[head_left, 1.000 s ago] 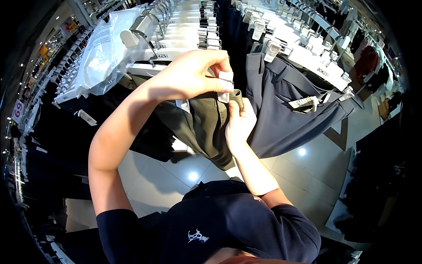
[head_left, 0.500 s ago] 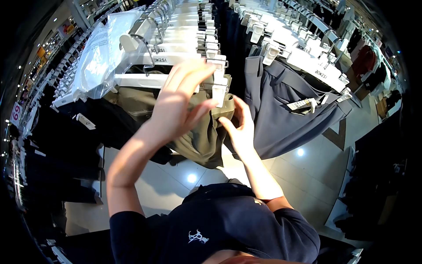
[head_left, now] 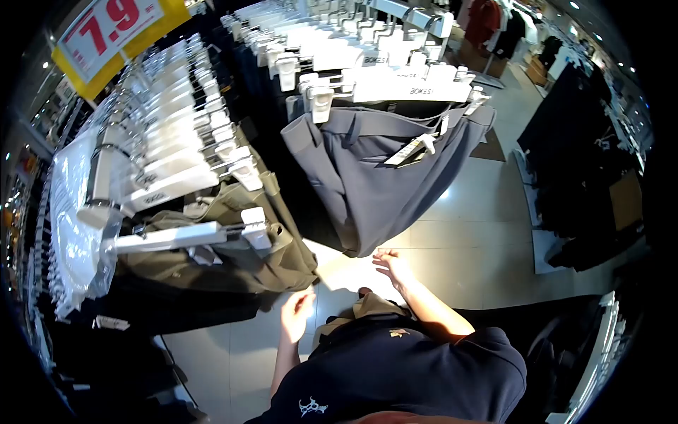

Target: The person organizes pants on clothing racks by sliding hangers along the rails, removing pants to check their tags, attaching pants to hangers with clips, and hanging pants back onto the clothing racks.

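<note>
Hanging low at the left are the olive trousers (head_left: 205, 277), the nearest pair on that side; a white hanger (head_left: 169, 239) is crossing above them, and its white clip (head_left: 256, 227) is standing out at its right end; the left hand (head_left: 296, 309) is hovering just by their lower right edge, its fingers blurring, so whether they are meeting one another or touching the cloth I cannot tell; the right hand (head_left: 393, 268) is reaching up over the pale floor (head_left: 459, 261), its fingers standing slightly apart and gripping nothing; it is staying just below the bottom of the grey trousers (head_left: 381, 169), which are hanging from a second hanger (head_left: 417, 92) marked BOKESI; a paper tag (head_left: 408, 150) is dangling at their waist; clear plastic (head_left: 74, 212) is draping the left end of the rack beside the olive pair; above it a yellow-edged price sign (head_left: 109, 35) is showing 7.9 in red; dark clothes (head_left: 575, 148) are hanging well apart at the far right; the person is wearing a dark shirt (head_left: 424, 374).
</note>
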A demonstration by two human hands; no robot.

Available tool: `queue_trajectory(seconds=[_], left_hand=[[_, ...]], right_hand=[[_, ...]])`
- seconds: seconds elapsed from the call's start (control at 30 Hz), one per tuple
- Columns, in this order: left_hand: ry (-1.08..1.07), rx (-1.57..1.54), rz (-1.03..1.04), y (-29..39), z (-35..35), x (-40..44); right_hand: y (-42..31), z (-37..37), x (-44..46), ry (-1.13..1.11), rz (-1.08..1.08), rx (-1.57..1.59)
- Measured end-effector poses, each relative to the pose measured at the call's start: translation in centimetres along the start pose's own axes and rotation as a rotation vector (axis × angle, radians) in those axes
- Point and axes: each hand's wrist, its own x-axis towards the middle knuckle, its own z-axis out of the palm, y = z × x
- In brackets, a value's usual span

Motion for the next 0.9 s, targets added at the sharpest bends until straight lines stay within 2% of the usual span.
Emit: queue_trajectory(seconds=[0.03,0.07,0.13,0.17,0.2,0.23,0.3,0.37,0.43,0.47,0.53,0.57,0.6,0.67,0.7,0.73,0.8,0.83,0.87,0.9], left_hand=[[-0.104,0.076,-0.036,0.0,0.1,0.6],[-0.115,0.070,-0.034,0.2,0.4,1.5],[-0.214,0.309,0.242,2.3,1.6,4.2],[-0.271,0.194,0.192,3.2,2.3,6.1],[-0.247,0.065,0.318,3.1,3.4,8.1],[-0.159,0.009,0.356,3.9,4.8,10.0],[0.082,0.016,0.471,4.6,7.5,14.1],[0.089,0.053,0.493,5.6,9.2,16.7],[0.196,0.058,0.391,5.4,10.7,18.1],[0.203,-0.015,0.488,3.3,11.1,20.0],[0.130,-0.010,0.376,3.3,10.9,20.7],[0.198,0.029,0.329,3.0,10.9,20.9],[0.200,0.093,0.291,1.6,10.3,22.1],[0.245,0.114,0.442,0.6,10.1,23.2],[0.289,0.137,0.366,-0.8,9.7,24.0],[0.354,0.196,0.308,-0.1,10.0,23.6],[0.453,0.123,0.263,0.6,11.0,22.9],[0.485,-0.005,0.285,0.5,11.1,22.9],[0.430,-0.177,0.325,-1.0,10.7,23.9],[0.481,-0.081,0.313,0.0,11.5,23.4]], right_hand=[[0.5,-0.4,0.0,0.029,0.004,0.009],[1.0,-0.7,0.2,0.010,0.033,0.055],[1.2,-0.6,0.2,-0.007,0.067,0.097],[1.2,-0.3,0.1,-0.042,0.087,0.146],[1.3,0.1,-0.2,-0.078,0.108,0.197],[1.4,0.4,-0.5,-0.073,0.108,0.196],[1.3,0.7,-1.3,-0.151,0.089,0.204],[0.8,-0.1,-1.5,-0.181,0.079,0.205],[0.5,-1.9,-1.1,-0.160,0.079,0.183],[-0.1,-2.8,-0.9,-0.148,0.069,0.193],[-2.1,-4.5,-0.1,-0.133,0.024,0.197],[-2.8,-5.4,0.5,-0.128,0.017,0.208],[-3.6,-6.2,1.4,-0.119,-0.030,0.213],[-5.9,-7.7,2.9,-0.103,-0.103,0.205],[-7.4,-8.2,3.6,-0.107,-0.099,0.209],[-8.8,-8.8,4.3,-0.084,-0.195,0.207],[-11.8,-9.7,5.6,0.015,-0.374,0.172],[-13.3,-10.1,6.4,0.090,-0.462,0.147],[-13.8,-11.7,8.7,0.105,-0.625,0.034],[-16.3,-11.5,8.0,0.189,-0.709,-0.006]])
